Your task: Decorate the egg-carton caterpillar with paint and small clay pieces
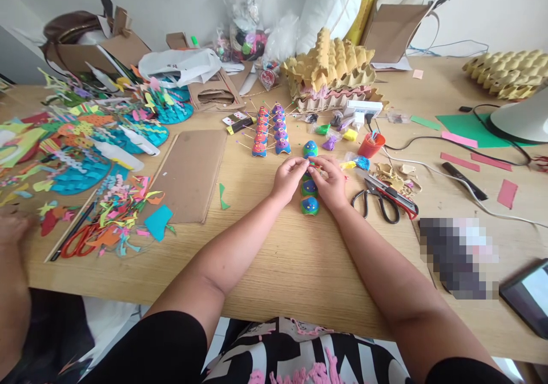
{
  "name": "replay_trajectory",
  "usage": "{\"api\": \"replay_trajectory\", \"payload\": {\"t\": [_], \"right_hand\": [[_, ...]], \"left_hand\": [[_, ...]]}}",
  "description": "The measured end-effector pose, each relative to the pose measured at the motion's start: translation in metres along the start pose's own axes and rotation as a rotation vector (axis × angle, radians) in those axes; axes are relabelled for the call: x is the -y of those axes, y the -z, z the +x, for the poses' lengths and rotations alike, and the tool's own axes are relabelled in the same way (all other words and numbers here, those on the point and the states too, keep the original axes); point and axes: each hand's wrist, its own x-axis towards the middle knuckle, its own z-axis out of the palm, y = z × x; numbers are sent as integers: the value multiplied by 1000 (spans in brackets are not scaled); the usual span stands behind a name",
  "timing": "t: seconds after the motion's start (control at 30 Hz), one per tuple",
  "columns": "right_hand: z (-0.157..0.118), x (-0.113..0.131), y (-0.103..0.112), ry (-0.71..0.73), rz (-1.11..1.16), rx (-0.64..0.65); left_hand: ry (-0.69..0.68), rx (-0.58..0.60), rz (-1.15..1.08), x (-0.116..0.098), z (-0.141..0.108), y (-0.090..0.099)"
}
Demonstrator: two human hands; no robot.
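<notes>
My left hand and my right hand meet at the fingertips, both pinched closed. Whatever small piece sits between the fingers is too hidden to name. Directly beneath them lies a blue and green egg-carton strip with small yellow dots on its bumps; my hands cover its middle. Beyond my left hand stand a red and blue egg-carton strip and a purple and blue one, both with thin sticks poking out. Small bags of coloured clay lie past my right hand.
To the right are scissors, a box cutter, a red cup and cables. Cardboard, paper scraps and glue bottles spread leftward. Egg trays stack behind. Another person's arm rests at the left edge.
</notes>
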Motion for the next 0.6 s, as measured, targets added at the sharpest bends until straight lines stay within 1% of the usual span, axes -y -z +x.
{"api": "replay_trajectory", "payload": {"t": [0.17,0.4,0.53,0.6], "right_hand": [[0,0,0,-14,-2,12],[1,-1,0,-1,-10,23],[1,3,1,-44,-33,20],[1,4,1,-68,-33,3]], "left_hand": [[-6,7,-11,0,0,0],[-2,8,39,0,0,2],[-30,17,65,-2,0,2],[-29,-5,79,-3,0,3]]}}
